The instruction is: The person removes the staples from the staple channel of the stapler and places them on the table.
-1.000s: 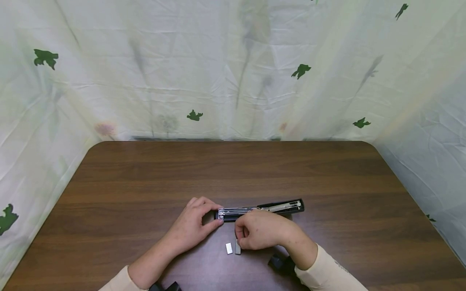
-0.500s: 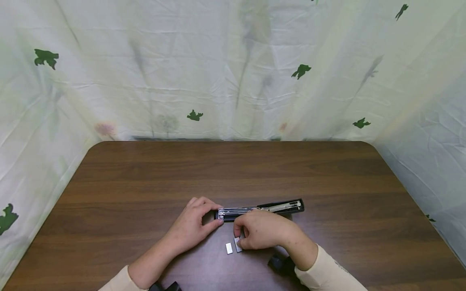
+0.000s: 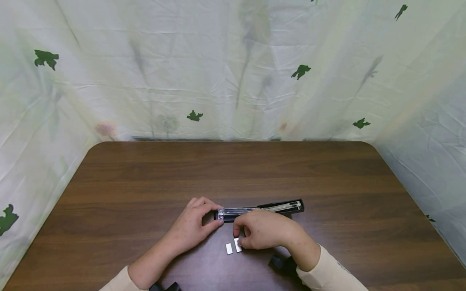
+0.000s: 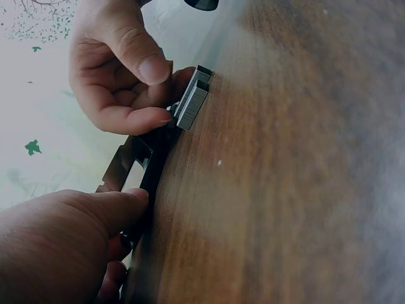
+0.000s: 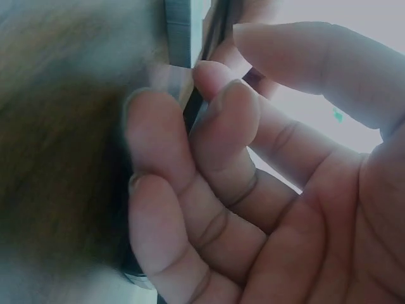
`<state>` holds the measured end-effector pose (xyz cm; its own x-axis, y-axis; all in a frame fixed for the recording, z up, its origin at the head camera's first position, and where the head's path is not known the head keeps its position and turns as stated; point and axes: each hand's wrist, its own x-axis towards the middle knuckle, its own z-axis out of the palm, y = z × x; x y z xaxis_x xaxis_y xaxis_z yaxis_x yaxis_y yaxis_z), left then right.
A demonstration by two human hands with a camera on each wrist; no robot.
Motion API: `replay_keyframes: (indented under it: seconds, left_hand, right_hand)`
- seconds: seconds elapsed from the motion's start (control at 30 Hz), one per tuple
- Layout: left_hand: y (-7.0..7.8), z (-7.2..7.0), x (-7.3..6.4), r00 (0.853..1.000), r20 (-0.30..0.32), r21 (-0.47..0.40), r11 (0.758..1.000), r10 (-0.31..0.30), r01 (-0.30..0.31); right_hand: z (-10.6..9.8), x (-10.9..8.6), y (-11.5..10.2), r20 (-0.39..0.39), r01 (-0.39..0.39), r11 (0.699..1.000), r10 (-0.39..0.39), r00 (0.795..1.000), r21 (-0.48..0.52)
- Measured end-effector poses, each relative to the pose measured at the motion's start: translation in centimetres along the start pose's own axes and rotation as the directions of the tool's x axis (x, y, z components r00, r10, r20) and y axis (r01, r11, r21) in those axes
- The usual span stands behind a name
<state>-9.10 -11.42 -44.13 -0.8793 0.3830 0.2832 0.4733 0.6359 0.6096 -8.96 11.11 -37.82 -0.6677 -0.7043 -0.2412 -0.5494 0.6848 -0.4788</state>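
Observation:
A black stapler [image 3: 280,207] lies spread open on the table, its metal staple channel showing. My left hand [image 3: 193,224] holds its left end between thumb and fingers. Two short staple strips lie in front of it: a left strip [image 3: 229,248] and a right strip [image 3: 237,245]. My right hand [image 3: 263,230] is over the right strip, its fingers loosely bent and the thumb by the strip's edge. The right wrist view has the thumb [image 5: 304,54] apart from the fingers, with a strip [image 5: 180,35] beyond them. The right hand covers part of the stapler's front side.
The brown wooden table [image 3: 233,169] reaches back to a pale curtain [image 3: 218,72] with green leaf shapes. Black wrist devices show beneath both forearms, one of them a dark block [image 3: 277,262] under the right wrist.
The right strip has turned slightly and shifted a little away from me under my right fingers. My left hand and the stapler have stayed put.

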Motion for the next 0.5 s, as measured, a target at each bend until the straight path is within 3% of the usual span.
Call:
replay_keyframes:
  seconds: [0.37,0.5]
  left_hand:
    - [-0.1,0.1,0.0,1.0,-0.015,0.008,1.0,0.01,-0.01]
    - [-0.2,0.2,-0.1,1.0,-0.02,0.016,1.0,0.014,-0.014]
  right_hand:
    - [-0.9,-0.4,0.2,-0.057,0.038,0.992,-0.031,0.998,0.117]
    - [-1.7,-0.7,0.8,-0.13,0.024,0.989,-0.004,0.991,0.145]
